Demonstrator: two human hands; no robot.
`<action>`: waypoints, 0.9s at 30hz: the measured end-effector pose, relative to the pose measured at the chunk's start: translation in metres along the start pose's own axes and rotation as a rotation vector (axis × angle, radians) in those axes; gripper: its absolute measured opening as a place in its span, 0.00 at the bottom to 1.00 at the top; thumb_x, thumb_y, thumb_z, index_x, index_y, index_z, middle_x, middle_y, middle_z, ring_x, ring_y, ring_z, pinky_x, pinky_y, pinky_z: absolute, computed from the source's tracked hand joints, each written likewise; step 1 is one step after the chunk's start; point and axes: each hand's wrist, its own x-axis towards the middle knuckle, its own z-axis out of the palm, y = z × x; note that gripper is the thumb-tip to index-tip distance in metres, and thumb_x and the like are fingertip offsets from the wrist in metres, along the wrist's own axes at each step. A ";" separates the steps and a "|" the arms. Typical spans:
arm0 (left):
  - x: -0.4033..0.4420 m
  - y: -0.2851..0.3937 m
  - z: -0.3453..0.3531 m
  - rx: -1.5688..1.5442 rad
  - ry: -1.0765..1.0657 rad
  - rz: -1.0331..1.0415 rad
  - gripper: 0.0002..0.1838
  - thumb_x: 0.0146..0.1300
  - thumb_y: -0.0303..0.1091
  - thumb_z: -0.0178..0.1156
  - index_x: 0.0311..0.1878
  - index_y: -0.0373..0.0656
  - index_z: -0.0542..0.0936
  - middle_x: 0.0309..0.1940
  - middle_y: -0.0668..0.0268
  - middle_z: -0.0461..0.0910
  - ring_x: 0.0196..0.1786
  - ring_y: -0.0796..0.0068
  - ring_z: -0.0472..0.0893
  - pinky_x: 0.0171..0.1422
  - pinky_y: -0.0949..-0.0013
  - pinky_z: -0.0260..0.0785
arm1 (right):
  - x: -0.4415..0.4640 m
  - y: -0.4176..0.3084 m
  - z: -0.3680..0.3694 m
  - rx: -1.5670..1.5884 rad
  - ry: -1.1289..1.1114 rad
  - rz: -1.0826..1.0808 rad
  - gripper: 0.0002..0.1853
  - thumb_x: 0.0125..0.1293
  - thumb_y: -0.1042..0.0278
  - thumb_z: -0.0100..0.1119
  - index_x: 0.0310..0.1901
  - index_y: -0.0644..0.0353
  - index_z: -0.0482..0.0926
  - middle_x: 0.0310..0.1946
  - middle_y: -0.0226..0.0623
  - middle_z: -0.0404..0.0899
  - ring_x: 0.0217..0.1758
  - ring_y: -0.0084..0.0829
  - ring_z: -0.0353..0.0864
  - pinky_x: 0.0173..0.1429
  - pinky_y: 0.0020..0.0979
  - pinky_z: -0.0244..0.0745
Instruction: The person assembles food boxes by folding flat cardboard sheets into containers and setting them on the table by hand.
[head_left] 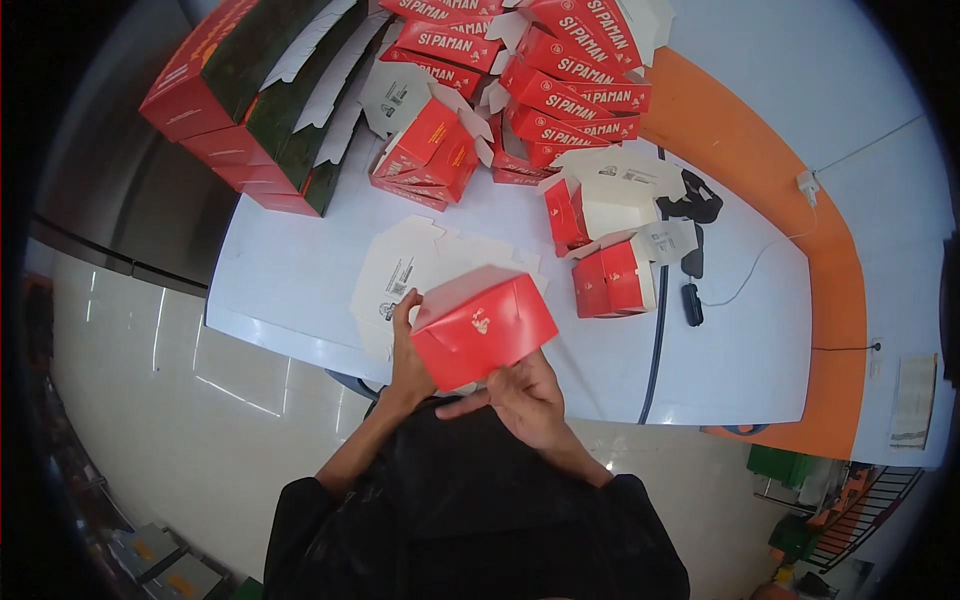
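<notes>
A red cardboard box, folded into shape with a small pale logo on its facing side, is held tilted above the table's front edge. My left hand grips it along its left side, thumb up near the top corner. At its lower right edge, my right hand presses against the box, with one finger stretched out to the left below it. Behind the box lies a flat, white-sided carton blank with printed text and a code. How the fingers sit behind the box is hidden.
Red "SI PAMAN" boxes are piled at the back of the white table. Larger stacked cartons stand back left. Two open boxes sit to the right, near a black strap and a small black device with a cable.
</notes>
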 end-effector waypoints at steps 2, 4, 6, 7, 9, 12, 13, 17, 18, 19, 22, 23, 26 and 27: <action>-0.005 -0.001 0.009 -0.195 0.053 -0.169 0.33 0.63 0.43 0.70 0.65 0.33 0.74 0.62 0.46 0.75 0.66 0.40 0.70 0.73 0.46 0.64 | 0.001 -0.008 -0.004 -0.142 -0.051 0.088 0.36 0.82 0.76 0.48 0.84 0.57 0.45 0.80 0.47 0.61 0.76 0.49 0.73 0.74 0.60 0.76; -0.009 -0.002 0.018 -0.387 0.111 -0.343 0.22 0.67 0.40 0.65 0.58 0.35 0.79 0.54 0.46 0.80 0.61 0.40 0.73 0.69 0.48 0.66 | 0.003 0.000 -0.009 -0.374 -0.017 0.048 0.41 0.79 0.73 0.56 0.85 0.57 0.43 0.80 0.49 0.61 0.78 0.51 0.70 0.76 0.58 0.72; -0.010 -0.003 0.019 -0.448 0.061 -0.524 0.17 0.70 0.39 0.61 0.54 0.37 0.82 0.48 0.46 0.82 0.56 0.40 0.76 0.65 0.50 0.69 | 0.011 0.010 -0.021 -0.772 -0.057 -0.012 0.47 0.74 0.71 0.65 0.85 0.58 0.45 0.81 0.51 0.58 0.81 0.54 0.64 0.79 0.58 0.65; -0.009 -0.004 0.016 -0.414 -0.024 -0.618 0.17 0.71 0.39 0.60 0.54 0.37 0.82 0.45 0.46 0.82 0.54 0.41 0.77 0.63 0.51 0.70 | 0.017 0.015 -0.031 -1.052 -0.112 -0.053 0.49 0.70 0.69 0.70 0.84 0.58 0.47 0.82 0.52 0.56 0.83 0.55 0.59 0.81 0.59 0.60; -0.011 -0.009 0.015 -0.367 -0.141 -0.671 0.17 0.72 0.40 0.58 0.53 0.35 0.82 0.41 0.46 0.82 0.50 0.41 0.79 0.59 0.53 0.72 | 0.025 0.027 -0.036 -1.534 -0.172 0.006 0.58 0.56 0.67 0.80 0.84 0.56 0.52 0.85 0.56 0.47 0.88 0.60 0.45 0.85 0.62 0.47; -0.023 -0.024 0.011 -0.326 -0.354 -0.623 0.18 0.73 0.41 0.55 0.50 0.34 0.82 0.39 0.48 0.83 0.46 0.45 0.82 0.54 0.54 0.73 | 0.005 0.066 -0.065 -1.906 -0.128 0.304 0.59 0.53 0.67 0.82 0.84 0.55 0.53 0.85 0.56 0.43 0.89 0.55 0.42 0.87 0.54 0.47; -0.020 -0.029 0.006 -0.307 -0.499 -0.648 0.17 0.73 0.41 0.55 0.48 0.35 0.83 0.40 0.50 0.83 0.45 0.47 0.82 0.54 0.55 0.73 | 0.001 0.080 -0.081 -1.917 -0.089 0.220 0.55 0.55 0.69 0.78 0.83 0.55 0.56 0.85 0.55 0.45 0.88 0.57 0.45 0.86 0.57 0.48; -0.022 -0.051 0.007 -0.530 -0.776 -0.913 0.26 0.76 0.50 0.53 0.48 0.32 0.85 0.36 0.53 0.87 0.44 0.57 0.84 0.56 0.59 0.75 | -0.010 0.111 -0.145 -1.822 -0.070 0.063 0.39 0.59 0.80 0.63 0.75 0.57 0.68 0.78 0.51 0.60 0.80 0.57 0.60 0.80 0.56 0.60; -0.019 -0.055 0.004 -0.540 -0.814 -0.925 0.27 0.76 0.52 0.52 0.53 0.33 0.83 0.37 0.53 0.87 0.45 0.58 0.84 0.57 0.59 0.75 | -0.010 0.107 -0.149 -1.766 -0.094 0.063 0.36 0.59 0.83 0.59 0.73 0.58 0.72 0.76 0.50 0.66 0.78 0.56 0.65 0.79 0.53 0.64; -0.016 -0.057 -0.001 -0.550 -0.855 -0.934 0.28 0.76 0.53 0.52 0.57 0.33 0.82 0.38 0.53 0.86 0.45 0.60 0.83 0.58 0.60 0.74 | -0.013 0.105 -0.152 -1.720 -0.083 0.067 0.31 0.61 0.84 0.57 0.69 0.60 0.75 0.71 0.49 0.71 0.74 0.55 0.70 0.76 0.51 0.67; -0.021 -0.072 -0.010 -0.743 -0.730 -1.029 0.30 0.77 0.54 0.53 0.68 0.37 0.78 0.51 0.50 0.84 0.52 0.57 0.83 0.66 0.61 0.72 | -0.017 0.093 -0.158 -1.619 -0.022 0.035 0.22 0.67 0.85 0.53 0.61 0.64 0.80 0.60 0.49 0.81 0.65 0.52 0.79 0.70 0.45 0.75; -0.024 -0.076 -0.011 -0.833 -0.642 -1.072 0.30 0.77 0.53 0.54 0.71 0.39 0.76 0.57 0.48 0.83 0.56 0.55 0.83 0.69 0.60 0.70 | -0.018 0.090 -0.159 -1.606 0.010 0.001 0.20 0.68 0.85 0.53 0.61 0.64 0.80 0.58 0.48 0.83 0.63 0.50 0.81 0.69 0.45 0.76; -0.005 -0.041 -0.036 -0.434 -0.165 -0.662 0.26 0.77 0.47 0.59 0.72 0.47 0.77 0.73 0.48 0.72 0.75 0.48 0.71 0.81 0.53 0.61 | -0.015 0.078 -0.154 -1.420 0.075 0.023 0.15 0.73 0.81 0.52 0.59 0.64 0.80 0.54 0.50 0.84 0.60 0.51 0.82 0.65 0.44 0.76; 0.003 -0.031 -0.043 -0.371 -0.196 -0.497 0.26 0.75 0.45 0.61 0.72 0.48 0.77 0.76 0.49 0.68 0.78 0.47 0.64 0.83 0.51 0.56 | -0.011 0.071 -0.149 -1.334 0.087 0.049 0.14 0.75 0.80 0.52 0.58 0.63 0.79 0.53 0.51 0.83 0.59 0.52 0.82 0.64 0.44 0.76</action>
